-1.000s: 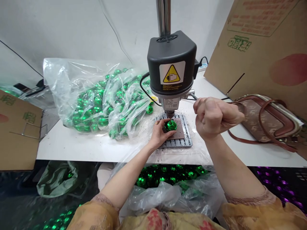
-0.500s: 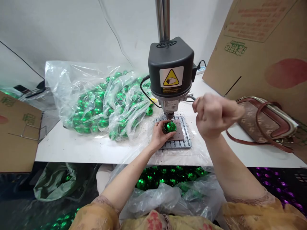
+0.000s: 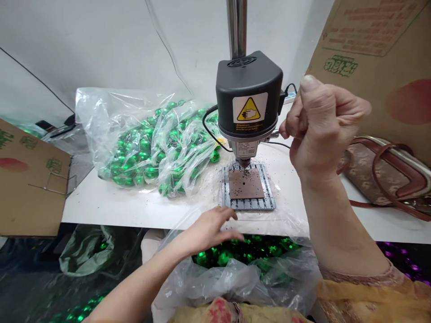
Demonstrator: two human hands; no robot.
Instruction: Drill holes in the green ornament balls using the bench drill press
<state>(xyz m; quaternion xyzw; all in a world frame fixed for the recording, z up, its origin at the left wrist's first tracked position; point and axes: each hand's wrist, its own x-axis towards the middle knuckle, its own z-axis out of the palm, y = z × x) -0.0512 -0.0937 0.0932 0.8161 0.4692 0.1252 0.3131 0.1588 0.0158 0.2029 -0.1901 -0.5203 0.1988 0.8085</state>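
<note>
My left hand (image 3: 215,226) is at the table's front edge, palm down, thumb apart from the fingers, with no ball visible in it. Just below it, shiny green mirrored balls (image 3: 224,257) fill an open plastic bag. My right hand (image 3: 325,121) is raised as a fist beside the drill press (image 3: 249,94), near the metal hub on its right side; whatever it grips is hidden. Under the drill chuck (image 3: 243,162) lies a brown square board (image 3: 247,190) with a small dark hole, on the grooved metal base (image 3: 269,199). Dark shavings are scattered over both.
A large clear plastic bag of green balls (image 3: 141,154) stands on the white table (image 3: 111,206), left of the press. A patterned handbag (image 3: 373,168) sits at the right before a cardboard box (image 3: 397,58). Another cardboard box (image 3: 30,179) is at the left.
My left hand has let go of the green ball and drawn back toward the front edge; the ball is off the board. My right fist has risen.
</note>
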